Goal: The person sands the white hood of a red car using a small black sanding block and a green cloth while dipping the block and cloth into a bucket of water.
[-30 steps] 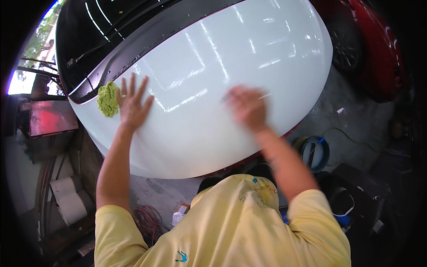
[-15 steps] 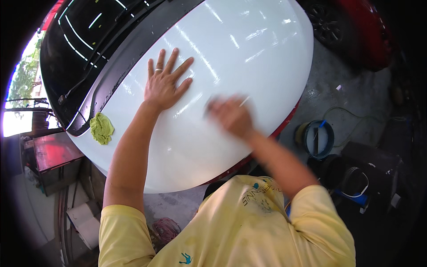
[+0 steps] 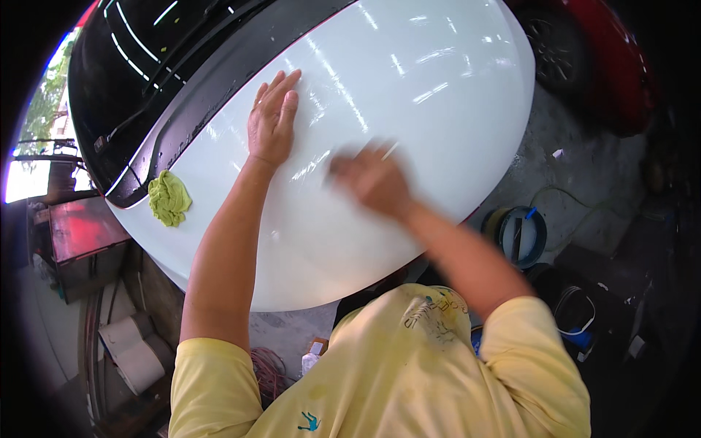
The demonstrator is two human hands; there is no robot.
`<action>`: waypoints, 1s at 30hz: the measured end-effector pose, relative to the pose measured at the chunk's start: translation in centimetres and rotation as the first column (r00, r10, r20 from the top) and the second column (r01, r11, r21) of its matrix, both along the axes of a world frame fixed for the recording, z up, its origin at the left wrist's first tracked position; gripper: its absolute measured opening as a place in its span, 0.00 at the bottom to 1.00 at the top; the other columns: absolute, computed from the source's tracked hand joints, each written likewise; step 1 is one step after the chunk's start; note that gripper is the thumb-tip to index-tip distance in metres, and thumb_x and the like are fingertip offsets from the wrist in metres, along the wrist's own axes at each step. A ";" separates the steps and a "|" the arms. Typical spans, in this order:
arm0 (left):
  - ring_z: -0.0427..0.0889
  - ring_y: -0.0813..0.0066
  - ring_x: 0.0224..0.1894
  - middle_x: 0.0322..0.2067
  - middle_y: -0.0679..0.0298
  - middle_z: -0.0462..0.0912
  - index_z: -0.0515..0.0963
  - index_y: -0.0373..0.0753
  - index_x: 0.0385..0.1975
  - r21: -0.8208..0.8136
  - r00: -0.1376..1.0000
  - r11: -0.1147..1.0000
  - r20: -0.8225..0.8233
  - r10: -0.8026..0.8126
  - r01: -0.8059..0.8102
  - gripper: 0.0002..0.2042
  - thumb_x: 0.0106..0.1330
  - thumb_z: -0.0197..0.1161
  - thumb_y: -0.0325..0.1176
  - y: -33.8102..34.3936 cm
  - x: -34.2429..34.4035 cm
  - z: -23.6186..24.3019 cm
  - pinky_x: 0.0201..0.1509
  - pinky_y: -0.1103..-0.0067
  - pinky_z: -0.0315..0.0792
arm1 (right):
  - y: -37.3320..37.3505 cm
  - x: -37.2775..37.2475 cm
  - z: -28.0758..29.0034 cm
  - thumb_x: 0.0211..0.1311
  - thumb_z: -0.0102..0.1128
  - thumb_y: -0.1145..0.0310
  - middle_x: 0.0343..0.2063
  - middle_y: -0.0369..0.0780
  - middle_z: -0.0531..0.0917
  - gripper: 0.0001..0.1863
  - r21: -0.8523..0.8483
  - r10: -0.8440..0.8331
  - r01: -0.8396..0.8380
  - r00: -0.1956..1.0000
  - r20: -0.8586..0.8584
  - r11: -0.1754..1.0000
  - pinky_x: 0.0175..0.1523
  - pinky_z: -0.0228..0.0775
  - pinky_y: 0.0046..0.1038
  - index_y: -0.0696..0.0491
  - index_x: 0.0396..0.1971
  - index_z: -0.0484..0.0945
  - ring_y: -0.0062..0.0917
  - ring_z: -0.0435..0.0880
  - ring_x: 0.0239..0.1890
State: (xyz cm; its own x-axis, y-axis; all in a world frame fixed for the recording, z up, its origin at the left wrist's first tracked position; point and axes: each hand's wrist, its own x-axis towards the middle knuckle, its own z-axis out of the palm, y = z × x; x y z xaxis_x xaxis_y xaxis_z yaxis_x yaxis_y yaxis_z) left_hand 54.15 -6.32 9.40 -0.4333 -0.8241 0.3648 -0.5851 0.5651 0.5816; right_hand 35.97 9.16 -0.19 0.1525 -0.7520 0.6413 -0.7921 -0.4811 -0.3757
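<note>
A white car hood (image 3: 438, 95) spreads out in front of me, with streaks of light reflected in it. My left hand (image 3: 272, 131) rests on the hood near its windshield side, fingers stretched out and held close together, with nothing in it. Over the middle of the hood my right hand (image 3: 380, 181) is smeared by motion. It is closed around a small dark pad-like thing (image 3: 340, 168), too blurred to make out exactly. A crumpled yellow-green cloth (image 3: 169, 198) lies on the hood's left corner, left of my left forearm.
Beyond the hood are the dark windshield (image 3: 139, 66) and a wiper. At right on the floor stands a round bucket (image 3: 542, 237) holding pale liquid and a tool. A red car's wheel (image 3: 553, 50) is at upper right. A red-topped cabinet (image 3: 84, 226) stands left.
My left hand has gone from spread flat to fingers together, turned partly on its side. The right hand has shifted slightly left over the hood. The whole view has shifted a little.
</note>
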 end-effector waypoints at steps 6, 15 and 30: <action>0.70 0.53 0.80 0.69 0.52 0.84 0.78 0.41 0.73 -0.057 0.995 0.996 -0.074 -0.069 0.065 0.31 0.87 0.42 0.57 -0.4 -0.5 -0.1 0.89 0.59 0.51 | -13.9 -13.9 5.5 0.75 0.65 0.46 0.49 0.40 0.90 0.17 0.233 -0.674 0.642 0.733 0.093 0.730 0.61 0.77 0.51 0.39 0.53 0.88 0.45 0.86 0.53; 0.63 0.49 0.84 0.76 0.52 0.75 0.75 0.47 0.77 0.046 0.963 0.998 0.265 -0.045 0.034 0.29 0.86 0.44 0.56 4.0 12.9 2.2 0.88 0.58 0.51 | -2.3 5.1 0.1 0.72 0.69 0.58 0.51 0.34 0.90 0.13 0.008 0.097 -0.097 0.985 -0.142 0.995 0.57 0.80 0.50 0.43 0.51 0.89 0.33 0.89 0.52; 0.53 0.49 0.87 0.84 0.56 0.62 0.71 0.59 0.81 -0.242 0.768 0.933 0.531 0.358 -0.267 0.28 0.81 0.57 0.43 12.2 19.2 -1.5 0.89 0.52 0.44 | 3.7 6.0 -3.0 0.71 0.67 0.61 0.56 0.35 0.88 0.15 -0.009 0.012 -0.014 0.992 -0.125 1.000 0.62 0.80 0.53 0.40 0.55 0.88 0.33 0.89 0.54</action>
